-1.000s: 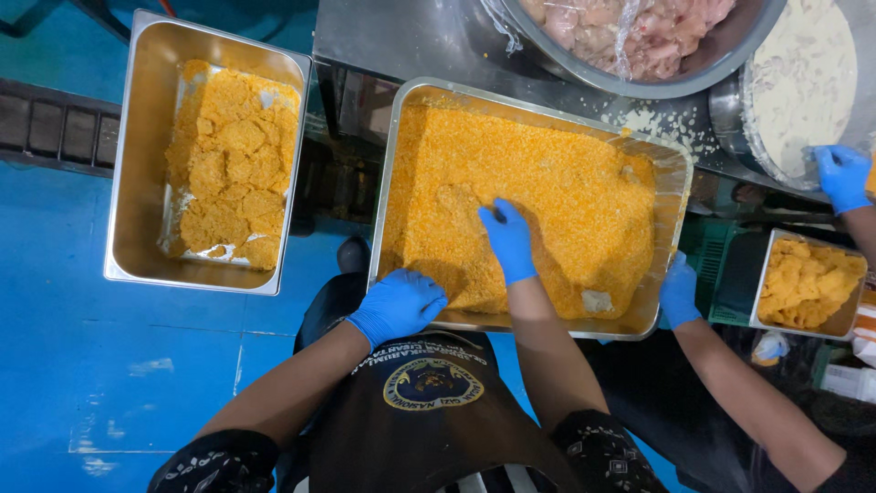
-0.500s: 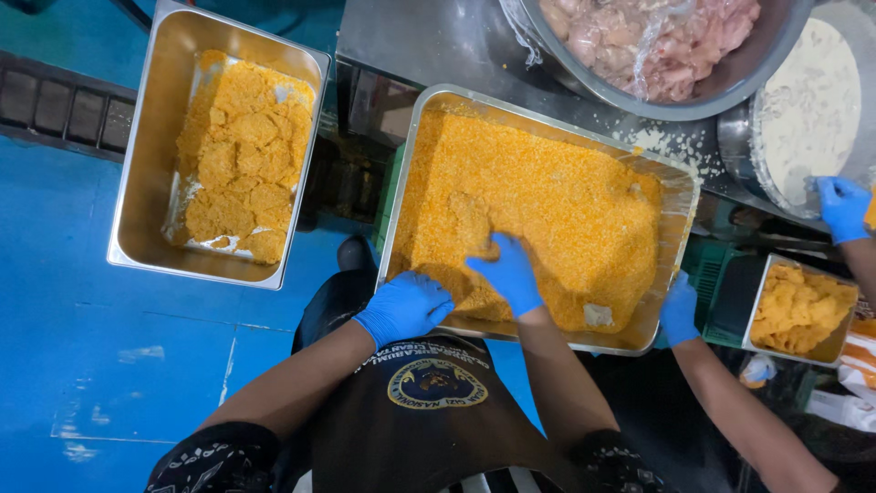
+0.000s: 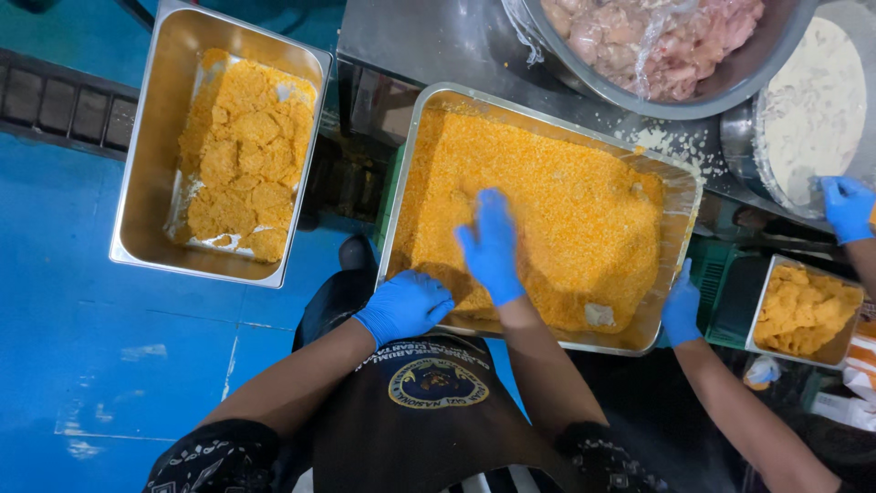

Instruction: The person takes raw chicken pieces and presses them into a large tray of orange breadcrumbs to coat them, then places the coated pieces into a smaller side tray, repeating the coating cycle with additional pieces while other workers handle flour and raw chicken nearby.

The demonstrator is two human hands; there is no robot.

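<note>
While the right hand (image 3: 493, 246) lies flat with its grip spread apart, palm down and pressing into the orange crumbs, the left hand (image 3: 404, 306) curls over the near rim of the crumb tray (image 3: 415, 164), its grip closed on that edge to steady it. The tray sits on the steel worktop (image 3: 438, 41) directly ahead of the person, its long axis running from left to right with a slight tilt, the right end nearer the body than the left. Under the flat palm any piece is buried and cannot be made out; one pale piece (image 3: 599, 314) shows near the front right corner, only partly covered. Judging by the spread, the coating looks to be midway: the steel pan (image 3: 151, 183) to the left, its long axis pointing away from the person, already holds a layer of breaded pieces (image 3: 242, 155) over about half its floor, while the big bowl of raw meat (image 3: 657, 41) at the far edge is full. A co-worker's gloved hand (image 3: 681, 306) grips the tray's right corner, and another gloved hand (image 3: 847, 208) reaches by the batter bowl (image 3: 808, 110)
</note>
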